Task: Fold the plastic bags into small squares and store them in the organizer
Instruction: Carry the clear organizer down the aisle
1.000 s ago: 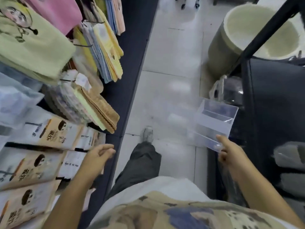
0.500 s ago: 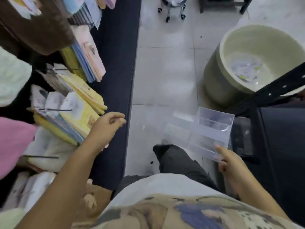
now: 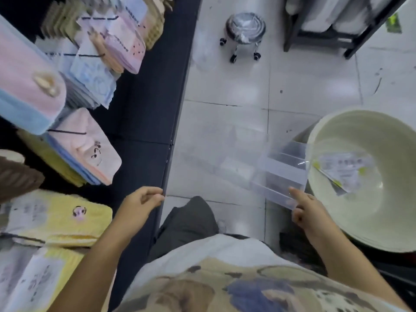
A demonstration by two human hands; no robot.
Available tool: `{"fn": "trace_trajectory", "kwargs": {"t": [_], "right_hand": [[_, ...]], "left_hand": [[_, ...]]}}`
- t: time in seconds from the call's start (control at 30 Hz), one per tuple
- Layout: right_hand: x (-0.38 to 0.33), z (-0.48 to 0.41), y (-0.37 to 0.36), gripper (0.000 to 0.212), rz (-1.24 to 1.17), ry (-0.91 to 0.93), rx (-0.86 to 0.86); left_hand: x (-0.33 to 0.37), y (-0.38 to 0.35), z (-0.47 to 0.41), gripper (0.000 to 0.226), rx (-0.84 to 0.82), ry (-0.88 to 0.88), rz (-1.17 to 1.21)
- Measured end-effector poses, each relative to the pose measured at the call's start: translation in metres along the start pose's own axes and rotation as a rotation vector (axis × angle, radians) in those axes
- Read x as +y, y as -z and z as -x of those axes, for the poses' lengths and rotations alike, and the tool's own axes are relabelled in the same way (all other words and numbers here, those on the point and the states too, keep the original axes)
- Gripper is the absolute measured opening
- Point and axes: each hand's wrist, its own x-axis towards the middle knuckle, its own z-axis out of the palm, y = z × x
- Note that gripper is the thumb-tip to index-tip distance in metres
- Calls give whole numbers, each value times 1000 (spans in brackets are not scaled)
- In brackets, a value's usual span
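The clear plastic organizer with stepped compartments [image 3: 281, 174] sits right of centre in the frame, carried in the air over the pale tiled floor [image 3: 225, 86] and just beside the rim of the large cream round tub [image 3: 371, 212] at the right edge. The right hand [image 3: 308, 212] grasps it by its near corner, forefinger laid straight along the edge and the other fingers curled under. The organizer looks empty, so storing has not begun. Crumpled clear printed plastic bags [image 3: 342, 167] lie in the bottom of the tub, apart from both hands. The left hand [image 3: 140, 202], lower centre-left, hangs by the edge of the dark shelf [image 3: 148, 109] with fingers curled toward the thumb. A faint hazy film seems to stretch from it toward the organizer, but I cannot tell whether it pinches a clear bag or holds nothing. Pastel packaged towels [image 3: 85, 149] crowd the left of the frame, and a small wheeled stool [image 3: 245, 30] stands at the top. The step in hand seems to be bringing the organizer to a place to work. A one-corner hold on a smooth, light box invites tilting, so a second hand beneath would steady it. It should go down level on a flat worktop, openings up, near the bags.
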Motion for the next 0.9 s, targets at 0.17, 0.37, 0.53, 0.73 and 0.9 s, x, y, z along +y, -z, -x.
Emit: {"fn": "trace_trajectory", "kwargs": {"t": [0.17, 0.37, 0.53, 0.73, 0.9], "right_hand": [[-120, -110, -37, 24, 37, 40, -17], [-254, -227, -76, 30, 75, 57, 8], [-369, -306, -89, 31, -6, -8, 22], [-504, -420, -99, 40, 15, -8, -1], [-645, -545, -115, 39, 228, 57, -63]], "left_hand": [[62, 9, -116, 13, 56, 88, 43], [203, 18, -286, 16, 43, 13, 7], [368, 16, -421, 15, -7, -168, -64], [514, -20, -574, 13, 1, -266, -67], [578, -60, -662, 13, 91, -124, 74]]}}
